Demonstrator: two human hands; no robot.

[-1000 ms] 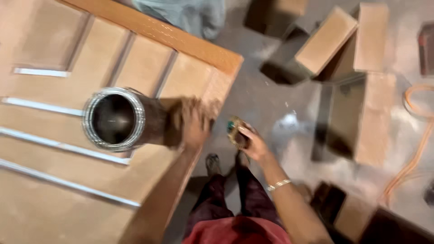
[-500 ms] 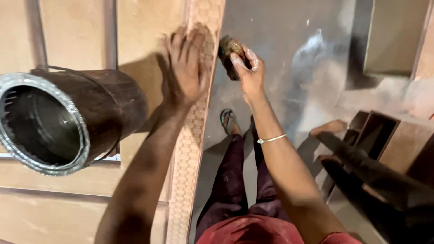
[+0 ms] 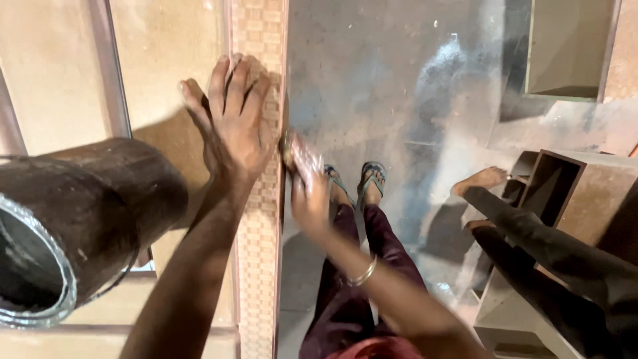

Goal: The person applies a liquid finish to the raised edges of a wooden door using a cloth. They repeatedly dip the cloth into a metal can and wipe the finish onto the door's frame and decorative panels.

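Observation:
My left hand (image 3: 232,123) lies flat, fingers spread, on a large wooden panel (image 3: 166,53), over its patterned edge strip (image 3: 259,233). Just right of it, my right hand (image 3: 307,193) is blurred by motion and pressed to the panel's side edge. It grips a small brownish block (image 3: 289,147), which touches that edge. What kind of block it is cannot be told. A thin bangle (image 3: 364,271) circles my right wrist.
A dark metal can (image 3: 73,219) lies on its side on the panel at lower left. My sandalled feet (image 3: 359,183) stand on the grey floor. Another person's legs (image 3: 531,233) and bare foot (image 3: 482,179) reach in from the right, among open wooden boxes (image 3: 585,193).
My right hand has slid back along the panel's edge, from beside my left fingertips to beside the wrist. My left hand has stayed flat on the panel. The view has come closer.

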